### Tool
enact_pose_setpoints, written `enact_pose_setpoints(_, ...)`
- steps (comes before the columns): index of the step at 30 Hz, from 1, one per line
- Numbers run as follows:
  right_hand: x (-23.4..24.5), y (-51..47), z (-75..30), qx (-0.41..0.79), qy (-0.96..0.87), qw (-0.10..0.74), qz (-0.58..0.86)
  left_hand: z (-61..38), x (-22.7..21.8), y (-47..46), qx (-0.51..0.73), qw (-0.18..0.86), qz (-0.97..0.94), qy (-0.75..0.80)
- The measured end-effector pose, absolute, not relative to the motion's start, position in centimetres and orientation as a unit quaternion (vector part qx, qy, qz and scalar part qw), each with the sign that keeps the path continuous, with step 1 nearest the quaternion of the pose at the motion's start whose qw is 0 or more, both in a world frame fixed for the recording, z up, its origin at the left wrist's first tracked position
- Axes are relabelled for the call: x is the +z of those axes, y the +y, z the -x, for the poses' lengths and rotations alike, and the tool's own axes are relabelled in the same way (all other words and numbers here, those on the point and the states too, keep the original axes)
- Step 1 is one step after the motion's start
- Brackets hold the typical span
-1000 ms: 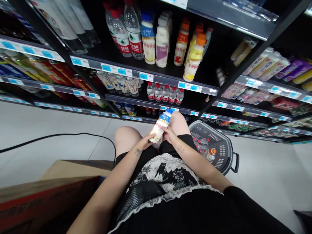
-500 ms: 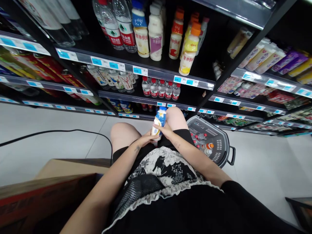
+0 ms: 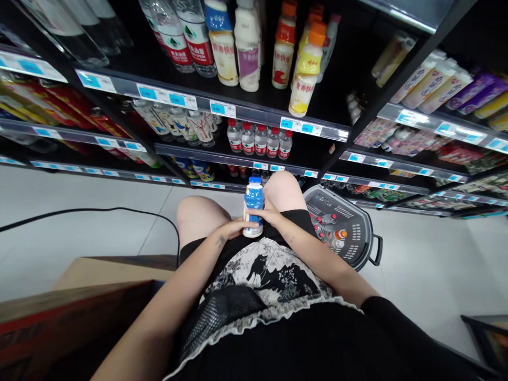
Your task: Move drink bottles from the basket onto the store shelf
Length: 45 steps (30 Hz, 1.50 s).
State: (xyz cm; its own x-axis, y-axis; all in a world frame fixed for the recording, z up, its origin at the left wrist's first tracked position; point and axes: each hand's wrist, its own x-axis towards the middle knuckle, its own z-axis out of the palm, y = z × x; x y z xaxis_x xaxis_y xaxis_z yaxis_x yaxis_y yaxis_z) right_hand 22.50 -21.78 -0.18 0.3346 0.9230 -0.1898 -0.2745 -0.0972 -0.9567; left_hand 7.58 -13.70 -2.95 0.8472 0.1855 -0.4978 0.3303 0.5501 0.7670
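A small bottle [image 3: 254,203] with a blue cap and blue label stands upright between my knees, over my lap. My left hand [image 3: 232,228] wraps round its base from the left. From the right, my right hand [image 3: 270,216] grips its lower half, fingers closed on it. I am crouched facing black store shelves [image 3: 254,111] stocked with drink bottles.
A grey shopping basket [image 3: 349,233] holding several small bottles sits on the floor by my right knee. A cardboard box [image 3: 79,312] is at my lower left. A black cable [image 3: 87,211] runs across the white tiled floor. A dark object [image 3: 488,338] lies at the lower right.
The bottle has gone from tilted to upright in my hands, and its blue label has turned toward me. The view has shifted slightly.
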Motion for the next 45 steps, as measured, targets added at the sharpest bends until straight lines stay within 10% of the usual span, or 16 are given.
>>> enact_pose_setpoints(26,-0.5,-22.6,-22.2,0.442,-0.319,0.581,0.604,-8.9,-2.4,-13.4,-0.031,0.820,-0.484,0.304)
enact_pose_setpoints(45,1.9,-23.5,-23.9,0.607,-0.325,0.544,0.479,-6.8,0.4,-13.3,-0.168,0.833,-0.525,0.047)
